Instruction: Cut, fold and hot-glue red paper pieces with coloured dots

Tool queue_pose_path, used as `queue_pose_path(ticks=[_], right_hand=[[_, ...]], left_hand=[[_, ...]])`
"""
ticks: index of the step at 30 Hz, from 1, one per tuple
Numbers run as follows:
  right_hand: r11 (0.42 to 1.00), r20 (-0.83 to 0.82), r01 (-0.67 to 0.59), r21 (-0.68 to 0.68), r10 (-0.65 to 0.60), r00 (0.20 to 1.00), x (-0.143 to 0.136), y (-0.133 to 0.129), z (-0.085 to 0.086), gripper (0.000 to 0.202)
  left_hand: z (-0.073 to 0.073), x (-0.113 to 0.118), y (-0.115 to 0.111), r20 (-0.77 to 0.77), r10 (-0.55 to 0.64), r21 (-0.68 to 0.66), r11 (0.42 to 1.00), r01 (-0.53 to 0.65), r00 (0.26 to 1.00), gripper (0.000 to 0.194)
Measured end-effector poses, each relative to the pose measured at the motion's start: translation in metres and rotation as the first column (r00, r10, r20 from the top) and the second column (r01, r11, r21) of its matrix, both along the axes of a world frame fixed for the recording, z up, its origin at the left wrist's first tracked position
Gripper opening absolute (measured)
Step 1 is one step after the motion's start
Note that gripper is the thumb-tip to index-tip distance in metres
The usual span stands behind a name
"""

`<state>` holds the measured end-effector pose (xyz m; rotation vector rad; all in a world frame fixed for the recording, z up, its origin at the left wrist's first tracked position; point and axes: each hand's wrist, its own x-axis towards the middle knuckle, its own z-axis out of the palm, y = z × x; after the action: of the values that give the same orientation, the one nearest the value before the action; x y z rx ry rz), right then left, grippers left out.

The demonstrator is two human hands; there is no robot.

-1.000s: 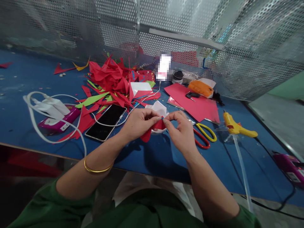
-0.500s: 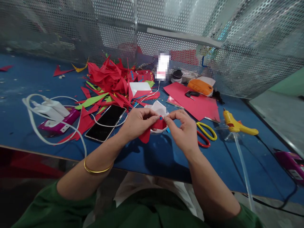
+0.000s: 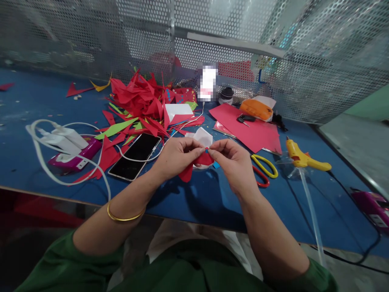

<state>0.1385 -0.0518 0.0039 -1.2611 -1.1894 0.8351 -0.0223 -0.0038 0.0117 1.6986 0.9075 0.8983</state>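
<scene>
A folded piece of red paper (image 3: 186,173) is pinched in my left hand (image 3: 181,156), between thumb and fingers. My right hand (image 3: 231,160) has its thumb and forefinger closed at a small blue piece (image 3: 207,149) on the upper edge of the red paper. The fingertips of both hands nearly meet there. Just behind and below them is a white container (image 3: 203,138) with white paper in it, mostly hidden by the hands. Scissors with yellow and red handles (image 3: 265,167) lie beside my right hand.
Left of my hands lie a phone (image 3: 135,157), a purple power strip (image 3: 79,156) with white chargers and a cable, and a heap of red paper scraps (image 3: 141,97). To the right are red sheets (image 3: 247,129) and a yellow glue gun (image 3: 306,158). A perforated metal screen (image 3: 146,36) stands behind.
My right hand's fingertips have moved slightly left, closing in on the small blue piece. The left hand keeps its pinch on the red paper.
</scene>
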Motion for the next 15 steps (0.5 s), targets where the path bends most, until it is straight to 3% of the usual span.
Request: queue_pose_path(ticks=[15], right_hand=[[1.000, 0.122, 0.011, -0.004, -0.011, 0.992, -0.0004, -0.0012, 0.0029, 0.011]], left_hand=[[0.0016, 0.0008, -0.0004, 0.010, 0.023, 0.000, 1.000, -0.023, 1.000, 0.021]])
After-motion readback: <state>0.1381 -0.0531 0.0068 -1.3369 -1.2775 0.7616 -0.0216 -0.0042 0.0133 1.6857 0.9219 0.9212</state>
